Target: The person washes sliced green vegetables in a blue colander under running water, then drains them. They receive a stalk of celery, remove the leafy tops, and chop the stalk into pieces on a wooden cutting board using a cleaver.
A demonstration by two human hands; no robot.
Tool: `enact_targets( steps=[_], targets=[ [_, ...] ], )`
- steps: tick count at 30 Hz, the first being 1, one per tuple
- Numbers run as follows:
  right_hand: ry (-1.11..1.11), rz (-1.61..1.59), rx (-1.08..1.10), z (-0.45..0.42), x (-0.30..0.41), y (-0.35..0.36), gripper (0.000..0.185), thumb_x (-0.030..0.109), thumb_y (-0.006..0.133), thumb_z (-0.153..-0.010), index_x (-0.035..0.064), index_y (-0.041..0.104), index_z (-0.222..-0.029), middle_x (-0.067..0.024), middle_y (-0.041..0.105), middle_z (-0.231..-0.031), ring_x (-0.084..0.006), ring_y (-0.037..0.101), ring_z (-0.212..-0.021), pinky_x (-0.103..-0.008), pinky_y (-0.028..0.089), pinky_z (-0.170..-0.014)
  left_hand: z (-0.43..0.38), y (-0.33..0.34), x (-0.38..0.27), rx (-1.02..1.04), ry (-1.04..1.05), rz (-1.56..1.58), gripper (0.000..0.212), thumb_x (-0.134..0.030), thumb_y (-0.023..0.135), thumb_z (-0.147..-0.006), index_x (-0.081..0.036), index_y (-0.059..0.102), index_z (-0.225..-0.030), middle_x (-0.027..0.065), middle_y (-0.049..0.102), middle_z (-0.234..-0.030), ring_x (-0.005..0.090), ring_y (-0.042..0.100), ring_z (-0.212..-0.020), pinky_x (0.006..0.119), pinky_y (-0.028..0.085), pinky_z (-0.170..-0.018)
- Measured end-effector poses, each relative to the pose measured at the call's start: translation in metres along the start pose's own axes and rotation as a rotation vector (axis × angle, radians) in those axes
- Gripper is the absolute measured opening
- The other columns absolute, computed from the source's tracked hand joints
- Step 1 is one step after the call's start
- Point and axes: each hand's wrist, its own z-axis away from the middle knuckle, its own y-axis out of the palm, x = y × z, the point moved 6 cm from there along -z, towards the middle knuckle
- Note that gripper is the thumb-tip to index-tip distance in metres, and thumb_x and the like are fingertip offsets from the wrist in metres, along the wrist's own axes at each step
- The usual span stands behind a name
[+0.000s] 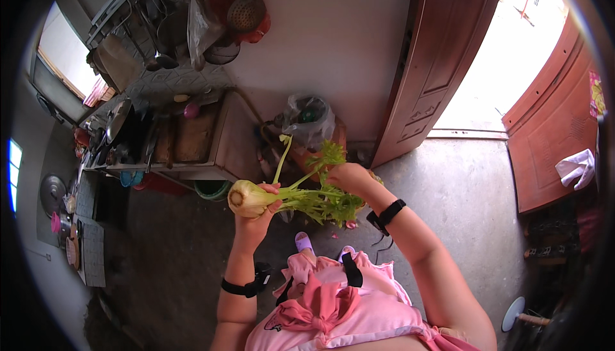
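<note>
My left hand grips a bunch of celery just above its pale root end, and the cut base faces left. The stalks run to the right, with one thin stalk sticking up apart from the others. At the leafy end, my right hand is curled with its fingertips pinched on the green leaves; the leaves partly hide those fingertips. The whole bunch is held in the air above the floor, in front of my body.
A counter with a wooden board and pans stands at the left. Beyond the celery is a bin-like container lined with a clear plastic bag. A green basin sits under the counter. An open wooden door is at the right.
</note>
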Motion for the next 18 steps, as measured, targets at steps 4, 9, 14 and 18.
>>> enact_targets(
  steps=[4,9,14,18],
  targets=[
    [-0.182,0.253,-0.302,-0.012,0.007,-0.004,0.024,0.013,0.058,-0.076,0.0116,0.062,-0.100,-0.0046,0.063,-0.094,-0.0251,0.059,-0.095,-0.0366,0.047,-0.080,-0.001,0.004,-0.005,0.032,-0.004,-0.006,0.024,0.005,0.062,-0.083,-0.001,0.051,-0.103,0.0060,0.054,-0.101,0.0258,0.055,-0.109,0.037,0.042,-0.096],
    [-0.310,0.354,-0.333,-0.003,-0.032,-0.006,0.027,0.015,0.056,-0.076,0.0155,0.063,-0.102,0.0006,0.060,-0.099,-0.0203,0.054,-0.105,-0.0337,0.043,-0.086,-0.001,-0.003,-0.011,0.018,-0.006,-0.014,0.023,0.003,0.062,-0.083,-0.001,0.051,-0.102,0.0063,0.054,-0.100,0.0252,0.055,-0.108,0.036,0.042,-0.094],
    [-0.347,0.173,-0.123,0.004,-0.031,-0.022,0.029,0.012,0.055,-0.076,0.0144,0.062,-0.105,-0.0036,0.061,-0.100,-0.0247,0.055,-0.101,-0.0354,0.043,-0.086,0.005,-0.019,-0.010,-0.035,-0.012,0.004,0.022,0.003,0.062,-0.083,-0.001,0.051,-0.102,0.0059,0.054,-0.100,0.0243,0.055,-0.107,0.035,0.042,-0.093],
    [-0.199,0.040,-0.116,-0.002,-0.043,-0.022,0.023,0.012,0.054,-0.076,0.0123,0.065,-0.096,-0.0080,0.061,-0.095,-0.0280,0.056,-0.096,-0.0381,0.043,-0.084,0.006,-0.018,-0.010,-0.029,-0.013,0.002,0.023,0.004,0.063,-0.083,-0.001,0.051,-0.102,0.0058,0.054,-0.099,0.0241,0.056,-0.107,0.035,0.042,-0.094]
  ],
)
